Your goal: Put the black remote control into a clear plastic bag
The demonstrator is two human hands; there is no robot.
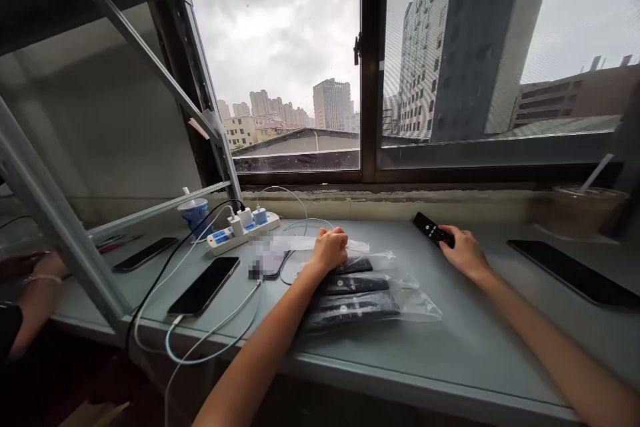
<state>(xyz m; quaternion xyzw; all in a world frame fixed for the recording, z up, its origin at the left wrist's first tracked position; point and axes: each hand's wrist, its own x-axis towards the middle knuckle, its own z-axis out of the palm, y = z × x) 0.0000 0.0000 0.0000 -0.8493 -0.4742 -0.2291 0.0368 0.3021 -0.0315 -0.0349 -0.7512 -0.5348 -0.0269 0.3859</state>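
My right hand (pixel 464 252) grips a black remote control (pixel 427 230) by its near end, just above the desk, with its buttons facing up. My left hand (pixel 330 249) is closed, knuckles up, over a clear plastic bag (pixel 357 246) that shows on both sides of it; the fingertips are hidden. Below that hand lie several bagged black remotes: one partly covered remote (pixel 356 266), another remote (pixel 355 285) and the nearest remote (pixel 353 307), with clear film spreading to their right.
A white power strip (pixel 270 221) with chargers and loose cables lies left, beside a plugged-in phone (pixel 205 285) and a blue cup (pixel 195 213). A black tablet-like slab (pixel 575 271) and a drink cup (pixel 580 210) are right. Another person's arm (pixel 37 290) is beyond the metal rack post (pixel 60 207).
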